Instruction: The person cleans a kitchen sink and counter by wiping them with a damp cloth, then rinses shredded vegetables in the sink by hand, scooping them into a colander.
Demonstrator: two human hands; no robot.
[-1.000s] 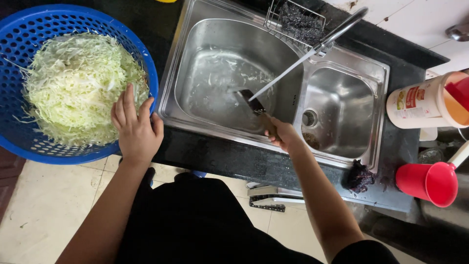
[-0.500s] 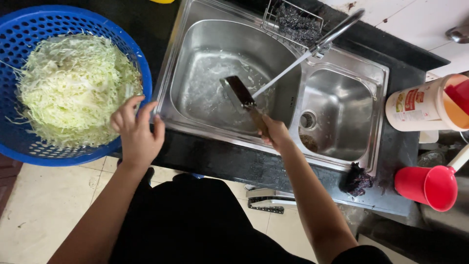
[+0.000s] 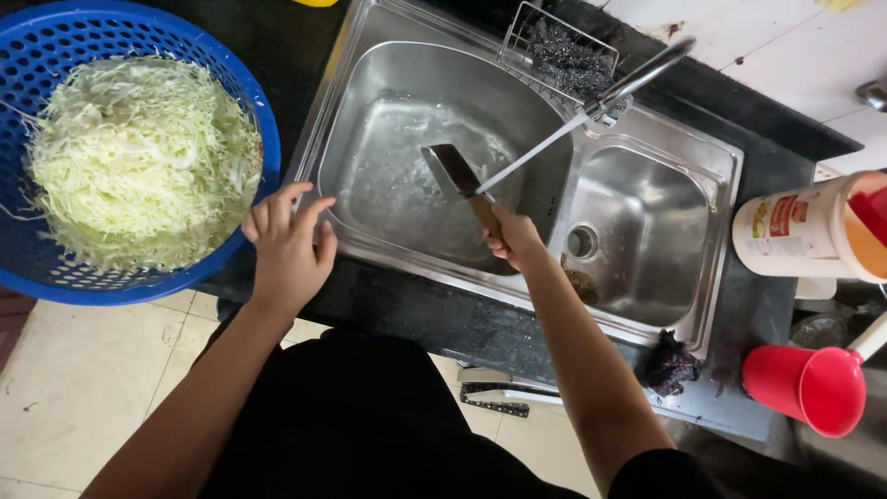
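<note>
— What is the right hand doing?

— It is wrapped around the brown wooden handle of a knife, fingers closed tight. The knife is held out over the large basin of the steel double sink, blade pointing away from the person and up toward the far left.

— How does the knife look?

— A broad, dark grey blade, squared off at the tip, wider than the handle. A thin stream of water from the tap runs slantwise down and meets the knife where the blade joins the handle. The basin floor under it is wet and glistening.

— And the left hand?

— Open, fingers spread and lightly curved, holding nothing. It sits at the sink's left front corner, between the sink and the blue plastic colander, very near the colander's rim; I cannot tell whether it touches it.

— What is in the colander?

— A heap of finely shredded pale green cabbage.

— Anything else around the sink?

— A steel scourer in a wire rack at its back edge, a white canister and a red cup to its right, and a dark rag at its front right corner.
</note>
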